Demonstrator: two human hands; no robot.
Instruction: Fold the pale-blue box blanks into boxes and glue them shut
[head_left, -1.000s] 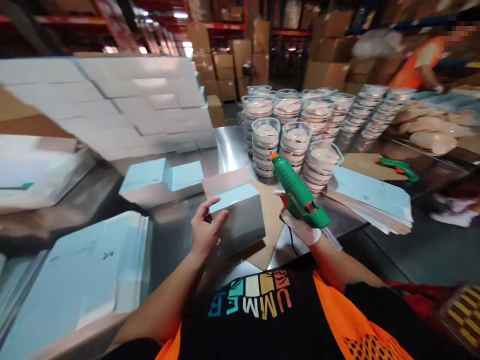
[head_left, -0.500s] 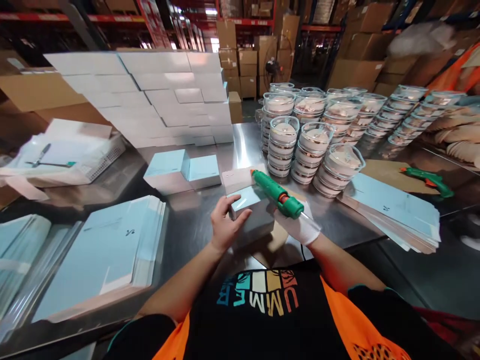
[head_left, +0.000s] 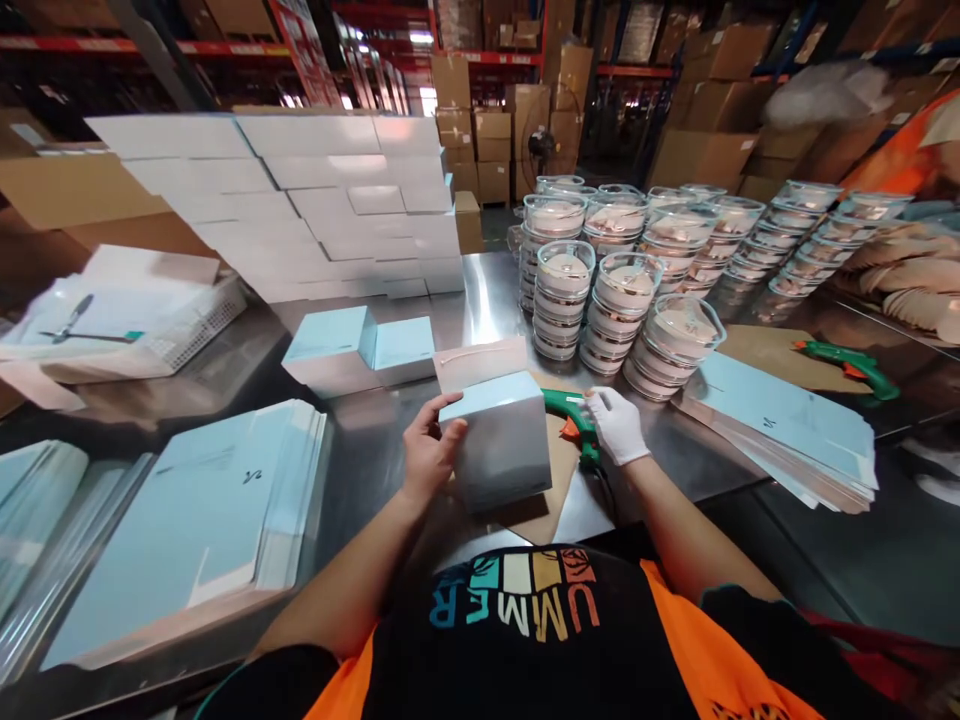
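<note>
A small pale-blue carton (head_left: pixel 501 445) with its flap open stands on a brown card sheet (head_left: pixel 541 500) on the steel table. My left hand (head_left: pixel 426 455) grips the carton's left side. My right hand (head_left: pixel 616 425), in a white glove, rests on a green glue gun (head_left: pixel 570 412) that lies low on the card just right of the carton. The gun's front is hidden behind the carton.
Stacks of clear lidded tubs (head_left: pixel 626 295) stand behind. Flat blue carton blanks lie at left (head_left: pixel 202 510) and right (head_left: pixel 780 420). Two finished cartons (head_left: pixel 360 350) and a wall of white boxes (head_left: pixel 315 200) sit at the back left. A second glue gun (head_left: pixel 844 365) and a person in orange (head_left: pixel 911 150) are at the right.
My right hand has brought the glue gun down from above the carton to the card beside it. My left hand has stayed on the carton, which now sits squarer to me.
</note>
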